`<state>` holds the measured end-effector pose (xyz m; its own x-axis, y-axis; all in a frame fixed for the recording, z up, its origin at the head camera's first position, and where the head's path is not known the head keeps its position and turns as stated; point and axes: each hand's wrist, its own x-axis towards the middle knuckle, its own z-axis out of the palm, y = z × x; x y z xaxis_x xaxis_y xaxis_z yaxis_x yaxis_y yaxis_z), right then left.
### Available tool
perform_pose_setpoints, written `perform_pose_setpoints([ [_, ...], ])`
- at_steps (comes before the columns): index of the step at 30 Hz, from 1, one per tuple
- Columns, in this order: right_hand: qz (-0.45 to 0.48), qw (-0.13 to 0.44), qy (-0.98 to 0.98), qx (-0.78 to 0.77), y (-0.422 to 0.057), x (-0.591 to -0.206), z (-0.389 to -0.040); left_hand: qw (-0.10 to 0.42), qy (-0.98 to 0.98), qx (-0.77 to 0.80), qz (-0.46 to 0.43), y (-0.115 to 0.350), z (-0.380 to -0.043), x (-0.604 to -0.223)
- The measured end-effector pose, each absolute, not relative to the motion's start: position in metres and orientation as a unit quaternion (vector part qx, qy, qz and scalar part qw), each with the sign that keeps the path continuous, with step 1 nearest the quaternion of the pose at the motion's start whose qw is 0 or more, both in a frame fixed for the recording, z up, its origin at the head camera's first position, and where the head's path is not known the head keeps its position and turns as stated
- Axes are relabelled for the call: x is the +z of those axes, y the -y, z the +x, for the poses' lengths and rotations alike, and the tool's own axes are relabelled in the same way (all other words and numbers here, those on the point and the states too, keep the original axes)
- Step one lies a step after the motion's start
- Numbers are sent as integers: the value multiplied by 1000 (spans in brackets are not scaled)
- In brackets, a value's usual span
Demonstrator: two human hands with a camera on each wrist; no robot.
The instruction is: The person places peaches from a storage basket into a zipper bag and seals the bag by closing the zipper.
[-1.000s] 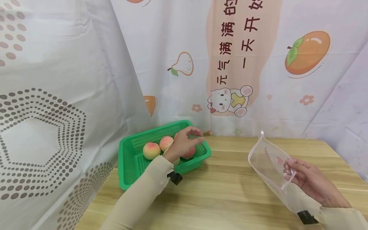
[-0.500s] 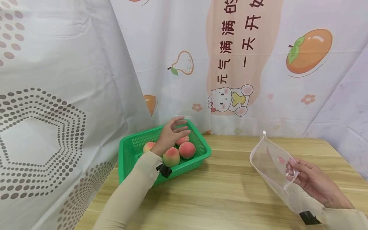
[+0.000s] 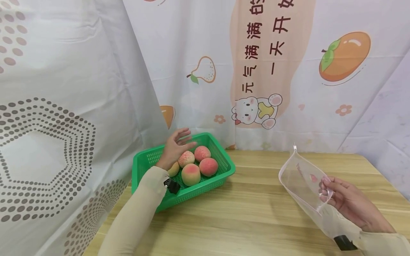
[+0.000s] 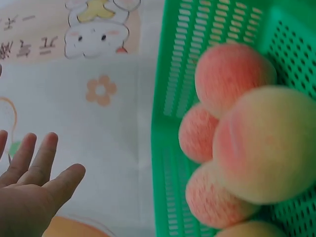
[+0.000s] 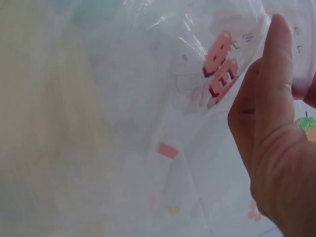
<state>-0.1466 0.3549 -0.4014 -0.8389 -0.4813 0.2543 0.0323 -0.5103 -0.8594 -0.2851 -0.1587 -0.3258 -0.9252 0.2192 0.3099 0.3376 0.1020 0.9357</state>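
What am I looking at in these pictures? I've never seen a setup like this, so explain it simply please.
There's no machine here, just a person working bare-handed. The wide view comes from a camera worn on the head, looking forward and down. The two closer views come from wrist cameras, one per side; the small black boxes at the sleeves are probably those. On the wood-patterned table sits a green basket with five peaches in view. The left hand is raised by the basket, with nothing visible in its grasp. The right hand pinches the edge of a clear bag.
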Motion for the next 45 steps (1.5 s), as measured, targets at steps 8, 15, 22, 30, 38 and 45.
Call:
perform_pose_setpoints([
  [8, -237, 154, -464, -839, -355, -401, -145, 78, 756, -634, -144, 179, -294, -335],
  [15, -243, 162, -456, -841, -356, -402, -144, 89, 755, -641, -107, 193, -300, -345],
  [22, -248, 162, -456, -839, -356, -402, -144, 100, 756, -641, -84, 203, -302, -351],
  [30, -246, 162, -457, -840, -356, -402, -144, 106, 772, -624, -64, 209, -304, -353],
  [38, -248, 160, -455, -840, -355, -402, -145, 90, 786, -609, -54, 216, -307, -355],
  [45, -246, 163, -455, -840, -355, -402, -146, 80, 794, -601, -40, 221, -305, -363],
])
